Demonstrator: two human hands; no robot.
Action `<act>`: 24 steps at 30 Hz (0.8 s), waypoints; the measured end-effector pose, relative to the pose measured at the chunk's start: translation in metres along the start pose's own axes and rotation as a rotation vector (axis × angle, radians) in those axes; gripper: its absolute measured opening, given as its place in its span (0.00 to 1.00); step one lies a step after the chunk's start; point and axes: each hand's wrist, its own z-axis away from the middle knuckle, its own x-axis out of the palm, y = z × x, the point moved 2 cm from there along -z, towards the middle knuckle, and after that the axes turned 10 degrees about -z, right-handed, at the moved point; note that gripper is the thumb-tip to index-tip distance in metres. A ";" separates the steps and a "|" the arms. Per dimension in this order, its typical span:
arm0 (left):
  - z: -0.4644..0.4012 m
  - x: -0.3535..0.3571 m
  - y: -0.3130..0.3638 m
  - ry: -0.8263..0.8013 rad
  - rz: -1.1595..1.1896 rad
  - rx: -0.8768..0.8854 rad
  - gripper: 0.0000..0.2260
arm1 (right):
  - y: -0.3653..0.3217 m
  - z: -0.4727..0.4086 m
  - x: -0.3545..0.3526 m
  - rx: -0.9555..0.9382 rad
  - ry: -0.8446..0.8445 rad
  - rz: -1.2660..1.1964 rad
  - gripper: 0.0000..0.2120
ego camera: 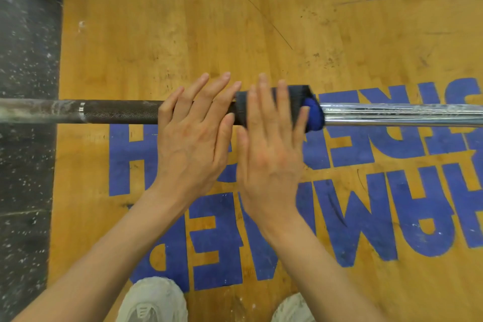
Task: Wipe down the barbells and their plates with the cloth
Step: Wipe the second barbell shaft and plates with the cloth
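Head view: the fingers (264,91) of the right hand (271,154) lie straight and slightly apart, pressing the dark cloth (295,102), blue at its right end, wrapped round the barbell (392,114). The left hand (193,138) rests flat on the barbell just left of the cloth, fingers extended. The barbell's long axis runs left-right under both hands: knurled dark steel leftward, smooth chrome rightward, above a wooden platform (183,21).

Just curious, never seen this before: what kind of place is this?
Most likely a weightlifting gym: a barbell with knurled grip, a wooden lifting platform with painted blue lettering, and speckled rubber flooring beside it.
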 end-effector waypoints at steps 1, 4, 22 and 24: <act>-0.001 0.000 -0.001 -0.003 0.006 0.006 0.21 | 0.000 0.000 0.002 -0.058 -0.026 0.003 0.22; -0.004 -0.001 -0.003 -0.010 0.004 0.012 0.21 | 0.036 0.006 -0.015 -0.082 -0.035 0.099 0.22; -0.025 0.003 -0.005 0.011 0.070 -0.044 0.20 | 0.014 0.000 0.017 -0.120 -0.048 0.043 0.26; -0.026 0.002 -0.007 -0.003 0.086 -0.041 0.21 | 0.033 0.000 0.007 -0.114 -0.040 0.131 0.24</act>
